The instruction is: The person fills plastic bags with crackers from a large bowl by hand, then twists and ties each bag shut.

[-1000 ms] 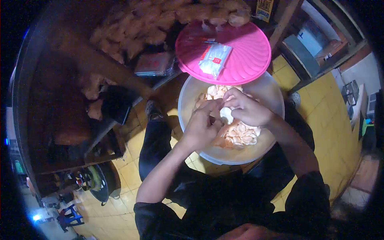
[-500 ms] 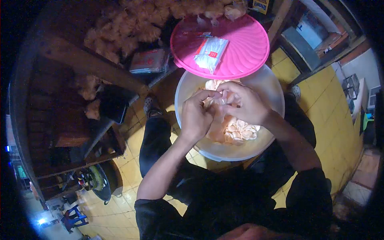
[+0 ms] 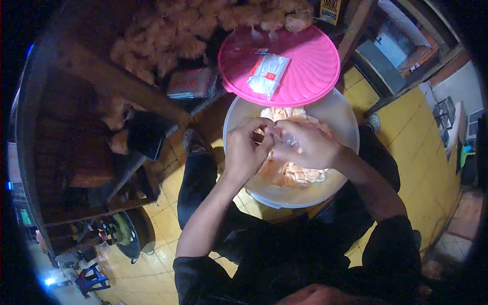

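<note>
Over a large translucent tub [image 3: 345, 117], my left hand [image 3: 247, 147] and my right hand [image 3: 310, 144] meet, fingertips pinched together on a small clear plastic bag [image 3: 288, 140]. The bag hangs mostly under my right hand, and its contents are hard to make out. Below lie many pale, thin chips [image 3: 300, 175] inside the tub. A pink ridged lid [image 3: 310, 66] rests across the tub's far rim, with a pack of clear plastic bags [image 3: 269, 74] on top.
Many filled bags [image 3: 168, 35] are piled at the back left, beside another flat pack [image 3: 189, 83]. A dark phone-like object [image 3: 146, 136] lies on the wooden bench [image 3: 96, 152] at left. A wooden frame [image 3: 406, 86] stands at the right, and a wok [image 3: 129, 236] at lower left.
My hands have drawn closer together at the fingertips, and my right hand has turned over the bag. The view has shifted slightly.
</note>
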Available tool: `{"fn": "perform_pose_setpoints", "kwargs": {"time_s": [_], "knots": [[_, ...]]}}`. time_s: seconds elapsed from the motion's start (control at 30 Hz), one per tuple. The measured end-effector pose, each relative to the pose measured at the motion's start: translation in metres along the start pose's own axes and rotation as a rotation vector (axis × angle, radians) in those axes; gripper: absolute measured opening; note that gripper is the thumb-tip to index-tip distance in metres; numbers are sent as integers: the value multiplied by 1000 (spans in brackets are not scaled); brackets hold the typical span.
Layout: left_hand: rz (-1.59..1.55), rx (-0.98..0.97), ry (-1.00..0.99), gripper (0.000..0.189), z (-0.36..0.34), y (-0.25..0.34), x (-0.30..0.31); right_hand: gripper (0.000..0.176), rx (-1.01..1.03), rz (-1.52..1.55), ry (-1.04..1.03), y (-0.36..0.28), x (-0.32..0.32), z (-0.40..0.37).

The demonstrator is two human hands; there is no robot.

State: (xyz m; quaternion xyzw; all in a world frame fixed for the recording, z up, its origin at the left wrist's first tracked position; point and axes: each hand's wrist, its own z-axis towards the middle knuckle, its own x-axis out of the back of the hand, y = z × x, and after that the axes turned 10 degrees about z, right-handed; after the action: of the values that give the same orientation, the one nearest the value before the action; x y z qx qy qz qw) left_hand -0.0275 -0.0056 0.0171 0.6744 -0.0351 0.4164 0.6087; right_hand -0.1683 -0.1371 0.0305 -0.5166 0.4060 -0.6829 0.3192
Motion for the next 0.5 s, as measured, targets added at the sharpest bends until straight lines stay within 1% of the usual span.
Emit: {"fn": "perform_pose_setpoints", "kwargs": {"time_s": [0.03, 0.1, 0.13, 0.2, 0.23, 0.3, 0.33, 0.37, 0.43, 0.47, 0.5], "knots": [[4, -2, -4, 18, 0, 3, 2, 23, 0, 3, 5, 5, -3, 0], [109, -60, -66, 24, -1, 7, 5, 24, 88, -148, -18, 21, -10, 1], [113, -63, -77, 24, -1, 8, 4, 24, 83, -143, -8, 24, -8, 2], [-102, -210, -35, 31, -1, 10, -2, 24, 243, -19, 55, 28, -3, 6], [-100, -213, -41, 31, -4, 9, -10, 24, 241, -18, 61, 25, -2, 5], [-558, -68, -292, 36, -13, 8, -24, 19, -197, 787, 24, 15, 4, 4], [-658, 30, -470, 27, -14, 16, -19, 18, -204, 767, 37, 15, 9, 4], [-655, 28, -472, 27, -12, 14, -18, 18, -201, 769, 39, 12, 15, 4], [-530, 142, -601, 22, -7, 5, -16, 18, -305, 843, 102, 9, 26, 2], [-526, 90, -574, 24, -4, 1, -15, 19, -280, 808, 121, 14, 30, 2], [-529, 91, -568, 24, -4, 3, -13, 19, -280, 805, 115, 19, 31, 3]]}}
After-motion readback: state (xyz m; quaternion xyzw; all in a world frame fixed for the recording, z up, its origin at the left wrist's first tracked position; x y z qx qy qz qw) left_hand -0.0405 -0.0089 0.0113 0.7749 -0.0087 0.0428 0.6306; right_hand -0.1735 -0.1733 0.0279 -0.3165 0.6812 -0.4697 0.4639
